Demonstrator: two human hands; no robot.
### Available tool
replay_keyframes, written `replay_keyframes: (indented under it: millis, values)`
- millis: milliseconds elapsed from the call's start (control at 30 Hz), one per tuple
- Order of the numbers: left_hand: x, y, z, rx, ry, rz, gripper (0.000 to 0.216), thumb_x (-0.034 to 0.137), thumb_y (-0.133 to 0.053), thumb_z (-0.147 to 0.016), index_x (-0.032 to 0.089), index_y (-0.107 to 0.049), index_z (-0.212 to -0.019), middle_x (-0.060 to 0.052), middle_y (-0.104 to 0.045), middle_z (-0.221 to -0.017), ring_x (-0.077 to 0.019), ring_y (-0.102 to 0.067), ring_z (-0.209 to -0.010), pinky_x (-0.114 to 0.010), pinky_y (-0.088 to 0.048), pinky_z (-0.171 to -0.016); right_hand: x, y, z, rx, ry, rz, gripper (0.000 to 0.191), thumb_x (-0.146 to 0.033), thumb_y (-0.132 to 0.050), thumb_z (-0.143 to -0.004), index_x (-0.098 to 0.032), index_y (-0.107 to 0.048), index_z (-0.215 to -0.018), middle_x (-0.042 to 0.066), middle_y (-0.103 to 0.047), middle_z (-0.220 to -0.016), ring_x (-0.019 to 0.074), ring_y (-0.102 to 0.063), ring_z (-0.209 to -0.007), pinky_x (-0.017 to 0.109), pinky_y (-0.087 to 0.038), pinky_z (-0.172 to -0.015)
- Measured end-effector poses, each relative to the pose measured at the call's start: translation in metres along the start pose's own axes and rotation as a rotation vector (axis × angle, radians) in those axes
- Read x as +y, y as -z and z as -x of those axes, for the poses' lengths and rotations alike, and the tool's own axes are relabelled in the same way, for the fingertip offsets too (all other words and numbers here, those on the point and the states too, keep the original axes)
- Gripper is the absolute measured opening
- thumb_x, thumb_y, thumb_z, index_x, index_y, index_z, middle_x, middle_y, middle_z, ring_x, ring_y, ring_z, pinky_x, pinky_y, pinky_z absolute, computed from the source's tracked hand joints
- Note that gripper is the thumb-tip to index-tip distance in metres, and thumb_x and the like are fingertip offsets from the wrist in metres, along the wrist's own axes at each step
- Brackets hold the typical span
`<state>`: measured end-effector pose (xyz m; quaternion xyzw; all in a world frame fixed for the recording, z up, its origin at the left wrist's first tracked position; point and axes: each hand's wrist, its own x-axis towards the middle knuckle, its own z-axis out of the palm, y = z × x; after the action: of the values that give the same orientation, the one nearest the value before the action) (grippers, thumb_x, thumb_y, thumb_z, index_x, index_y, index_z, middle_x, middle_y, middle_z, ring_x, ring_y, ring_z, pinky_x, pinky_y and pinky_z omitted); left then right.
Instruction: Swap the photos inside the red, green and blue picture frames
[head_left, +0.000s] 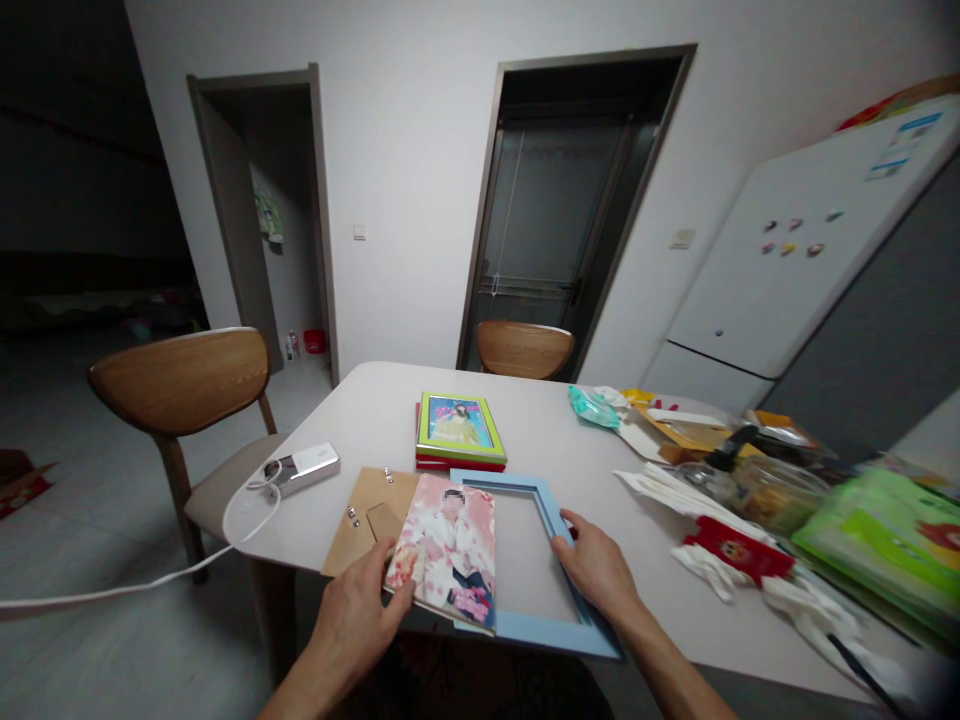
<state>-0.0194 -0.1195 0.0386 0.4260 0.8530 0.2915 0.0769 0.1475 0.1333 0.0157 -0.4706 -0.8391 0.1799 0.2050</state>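
Observation:
My left hand (367, 605) grips the lower left edge of a photo (450, 550) with a pink background, thumb on top. The photo overlaps the left side of a light blue picture frame (551, 500), whose middle shows the bare table. My right hand (596, 565) is closed around the frame's right side. A brown backing board (341, 530) with metal clips lies partly under the photo, to the left. Behind these, a green picture frame (461, 428) holding a picture rests on top of a red one (457, 464).
A silver-white device (304, 468) with a white cable (187, 572) sits at the table's left. Tissues, a red packet (739, 550), a plastic container (780, 495) and a green package (885, 550) crowd the right side. Wooden chairs (187, 380) stand left and behind.

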Motion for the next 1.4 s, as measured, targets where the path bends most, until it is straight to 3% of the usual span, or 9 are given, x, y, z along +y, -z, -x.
replay_keyframes:
  millis: [233,333,433,600,833,967,1067,1267,1400]
  values:
    - [0.014,-0.005,0.001,-0.004,-0.227,-0.16,0.055,0.033,-0.057,-0.063,0.02,-0.044,-0.114,-0.01,-0.046,-0.118,-0.0259,-0.039,-0.11,-0.039,-0.03,-0.092,-0.013,0.005,0.005,0.032,0.137,0.097,0.039,-0.023,-0.045,-0.069,-0.01,-0.056,-0.103,0.013,-0.057,-0.097,0.0213,-0.052,-0.089,0.031,-0.034,-0.082]
    - [0.024,-0.015,-0.003,-0.098,-0.351,-0.144,0.06,0.022,-0.055,-0.062,0.021,-0.038,-0.12,-0.009,-0.035,-0.129,-0.0249,-0.03,-0.118,-0.04,-0.022,-0.099,-0.03,0.0,0.01,-0.008,0.183,-0.14,0.036,-0.025,-0.046,-0.068,-0.013,-0.058,-0.099,0.008,-0.061,-0.089,0.018,-0.055,-0.078,0.029,-0.038,-0.077]
    - [0.029,-0.026,-0.007,-0.143,-0.395,-0.151,0.063,0.013,-0.049,-0.062,0.017,-0.035,-0.123,-0.011,-0.035,-0.13,-0.0248,-0.03,-0.119,-0.041,-0.022,-0.099,-0.052,-0.012,0.019,-0.24,0.09,-0.414,0.037,-0.026,-0.047,-0.065,-0.011,-0.059,-0.097,0.003,-0.062,-0.065,0.0143,-0.054,-0.056,0.025,-0.041,-0.059]
    - [0.032,-0.031,-0.015,-0.074,-0.409,-0.084,0.052,0.007,-0.038,-0.068,0.013,-0.041,-0.119,-0.013,-0.043,-0.124,-0.0239,-0.036,-0.115,-0.043,-0.026,-0.097,-0.092,-0.016,0.035,-0.388,-0.022,-0.88,0.054,-0.026,-0.052,-0.062,-0.008,-0.045,-0.112,-0.005,-0.053,-0.049,0.0097,-0.047,-0.043,0.019,-0.035,-0.043]
    - [0.05,0.0,-0.029,0.3,-0.212,0.637,0.038,0.013,-0.033,-0.076,0.017,-0.049,-0.11,-0.006,-0.056,-0.11,-0.0186,-0.05,-0.103,-0.035,-0.037,-0.091,-0.114,0.006,0.039,-0.27,-0.057,-1.151,0.054,-0.042,-0.054,-0.067,-0.015,-0.044,-0.113,0.009,-0.059,-0.098,0.0159,-0.058,-0.073,0.025,-0.046,-0.057]
    - [0.069,-0.012,-0.025,0.242,-0.051,1.208,0.033,0.023,-0.038,-0.076,0.014,-0.048,-0.107,-0.007,-0.06,-0.102,-0.0205,-0.054,-0.097,-0.032,-0.043,-0.084,-0.099,-0.008,0.041,-0.397,-0.249,-1.172,0.044,-0.038,-0.054,-0.067,-0.016,-0.049,-0.105,0.009,-0.06,-0.098,0.0163,-0.059,-0.075,0.025,-0.047,-0.057]
    - [0.079,-0.034,-0.019,0.128,-0.001,1.354,0.034,0.021,-0.043,-0.072,0.013,-0.048,-0.105,-0.008,-0.058,-0.106,-0.0207,-0.051,-0.101,-0.031,-0.041,-0.086,-0.089,-0.009,0.04,-0.357,-0.24,-1.358,0.041,-0.032,-0.051,-0.069,-0.02,-0.046,-0.107,0.005,-0.061,-0.097,0.0163,-0.059,-0.079,0.025,-0.048,-0.061]
    - [0.066,-0.042,-0.016,0.031,0.035,1.036,0.063,0.009,-0.048,-0.064,0.014,-0.026,-0.123,-0.011,-0.049,-0.117,-0.0176,-0.047,-0.106,-0.031,-0.037,-0.091,-0.054,0.018,0.014,-0.31,-0.326,-1.135,0.05,-0.021,-0.046,-0.067,-0.016,-0.042,-0.117,0.007,-0.066,-0.082,0.0192,-0.062,-0.063,0.027,-0.047,-0.048]
    - [0.05,-0.039,-0.015,-0.055,-0.12,0.568,0.055,0.013,-0.054,-0.061,0.016,-0.042,-0.114,-0.011,-0.043,-0.123,-0.0209,-0.036,-0.115,-0.037,-0.025,-0.099,-0.029,0.019,-0.001,-0.36,-0.33,-0.946,0.052,-0.017,-0.046,-0.065,-0.014,-0.044,-0.116,0.006,-0.067,-0.071,0.0189,-0.061,-0.053,0.027,-0.046,-0.046]
